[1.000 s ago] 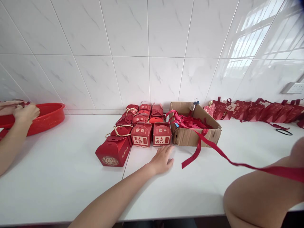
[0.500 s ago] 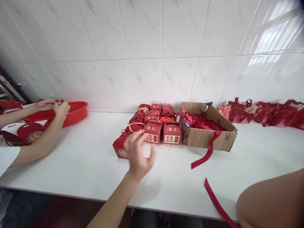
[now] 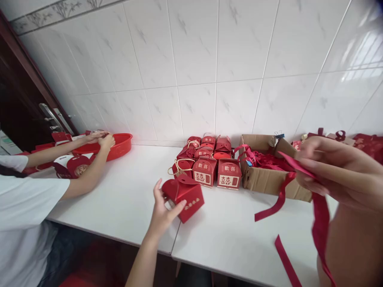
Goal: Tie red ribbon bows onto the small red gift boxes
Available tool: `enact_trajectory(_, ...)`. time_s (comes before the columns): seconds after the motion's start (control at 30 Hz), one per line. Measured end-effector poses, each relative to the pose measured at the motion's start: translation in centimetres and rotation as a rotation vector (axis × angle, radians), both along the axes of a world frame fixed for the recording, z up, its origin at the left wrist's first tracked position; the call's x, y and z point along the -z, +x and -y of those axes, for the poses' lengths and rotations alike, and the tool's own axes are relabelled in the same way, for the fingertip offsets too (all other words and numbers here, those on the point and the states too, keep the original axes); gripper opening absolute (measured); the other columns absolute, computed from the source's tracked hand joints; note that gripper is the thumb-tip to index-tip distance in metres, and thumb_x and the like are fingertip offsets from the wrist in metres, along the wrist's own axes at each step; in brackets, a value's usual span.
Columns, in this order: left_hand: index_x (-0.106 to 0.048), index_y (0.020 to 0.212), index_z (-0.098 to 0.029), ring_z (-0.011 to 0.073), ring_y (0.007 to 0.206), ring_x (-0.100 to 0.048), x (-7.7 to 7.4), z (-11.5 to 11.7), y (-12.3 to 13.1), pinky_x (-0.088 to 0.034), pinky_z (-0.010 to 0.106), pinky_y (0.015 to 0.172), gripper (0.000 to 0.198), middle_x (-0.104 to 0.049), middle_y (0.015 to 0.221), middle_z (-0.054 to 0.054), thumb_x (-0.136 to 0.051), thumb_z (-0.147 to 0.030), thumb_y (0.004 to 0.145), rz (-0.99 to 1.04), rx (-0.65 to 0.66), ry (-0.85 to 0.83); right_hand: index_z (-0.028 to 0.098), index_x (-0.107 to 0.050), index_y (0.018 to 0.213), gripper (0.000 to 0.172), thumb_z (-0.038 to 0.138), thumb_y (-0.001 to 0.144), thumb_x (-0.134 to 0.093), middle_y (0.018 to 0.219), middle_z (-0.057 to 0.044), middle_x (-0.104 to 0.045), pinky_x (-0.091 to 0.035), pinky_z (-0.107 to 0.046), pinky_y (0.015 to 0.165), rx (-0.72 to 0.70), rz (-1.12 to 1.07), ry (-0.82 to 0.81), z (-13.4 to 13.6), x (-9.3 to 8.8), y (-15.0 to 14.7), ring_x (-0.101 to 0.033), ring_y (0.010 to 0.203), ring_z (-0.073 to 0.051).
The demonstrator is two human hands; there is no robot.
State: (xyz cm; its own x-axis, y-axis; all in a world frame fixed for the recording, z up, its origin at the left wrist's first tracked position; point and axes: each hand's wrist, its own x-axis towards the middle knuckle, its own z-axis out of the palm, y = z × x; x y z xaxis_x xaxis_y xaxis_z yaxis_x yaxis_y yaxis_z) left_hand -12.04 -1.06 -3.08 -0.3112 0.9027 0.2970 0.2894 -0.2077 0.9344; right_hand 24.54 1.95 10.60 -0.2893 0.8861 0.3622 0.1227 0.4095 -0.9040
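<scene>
My left hand (image 3: 166,213) grips a red gift box (image 3: 191,199) with gold lettering, tilted just above the white table, thumb on its near side. At the right, my right hand (image 3: 332,171) pinches a red ribbon (image 3: 320,223) that hangs down past the table's front. Red boxes with white labels (image 3: 229,174) stand in a cluster beyond the held box; some have rope handles. Beside them, a cardboard box (image 3: 269,181) holds a heap of red ribbons (image 3: 265,160), one strip trailing over its front edge. Another ribbon strip (image 3: 287,261) lies near the table's front edge.
At the left, a person in a white shirt (image 3: 32,203) works with both hands over a red basin (image 3: 121,146). A red box with a round emblem (image 3: 79,166) stands by that person's arm. Red bags (image 3: 369,145) line the wall at the right.
My left hand has taken hold of the red gift box and turned it. My right hand has come into view with a ribbon. The view has shifted left, showing more of the person and a door.
</scene>
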Motion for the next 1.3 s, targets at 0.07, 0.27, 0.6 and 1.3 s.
enact_trajectory(0.07, -0.007, 0.142, -0.030, 0.0262, 0.110, -0.057, 0.0, 0.0, 1.7, -0.046, 0.045, 0.096, 0.096, -0.047, 0.128, 0.012, -0.072, -0.037, 0.071, -0.002, 0.194, 0.024, 0.023, -0.052, 0.084, 0.023, 0.043, 0.082, -0.063, 0.056, 0.003, -0.046, -0.032, -0.025, 0.042, -0.079, 0.092, 0.015, -1.0, -0.1, -1.9, -0.043, 0.047, -0.011)
enact_trajectory(0.27, 0.012, 0.145, -0.031, 0.0324, 0.137, -0.028, 0.3, -3.8, 5.4, -0.030, 0.050, 0.109, 0.116, -0.021, 0.150, 0.018, -0.076, -0.036, 0.069, -0.175, 0.510, -0.066, 0.021, -0.053, 0.088, 0.025, 0.044, 0.081, -0.059, 0.072, -0.001, -0.059, -0.041, -0.025, 0.054, -0.162, 0.562, -0.091, -5.1, 1.7, -4.9, -0.054, 0.061, -0.014)
enact_trajectory(0.6, -0.058, 0.113, -0.022, 0.0259, 0.120, -0.050, -4.5, -8.6, 6.1, -0.039, 0.038, 0.099, 0.037, -0.057, 0.124, 0.008, -0.045, -0.047, 0.088, -0.395, 0.588, -0.192, 0.021, -0.048, 0.079, 0.012, 0.028, 0.078, -0.057, 0.074, 0.001, -0.054, -0.036, -0.025, 0.052, -0.269, 0.647, -0.125, -6.6, 3.5, -6.8, -0.047, 0.058, -0.011)
enact_trajectory(1.3, -0.065, 0.078, -0.019, 0.0204, 0.095, -0.059, -2.0, -9.5, 8.2, -0.043, 0.032, 0.088, 0.018, -0.065, 0.095, 0.005, -0.047, -0.015, 0.074, -0.300, 0.576, -0.032, 0.022, -0.045, 0.083, 0.015, 0.020, 0.072, -0.055, 0.065, 0.006, -0.051, -0.036, -0.022, 0.047, -0.395, 0.553, -0.278, -8.7, 5.9, -8.0, -0.044, 0.051, -0.009)
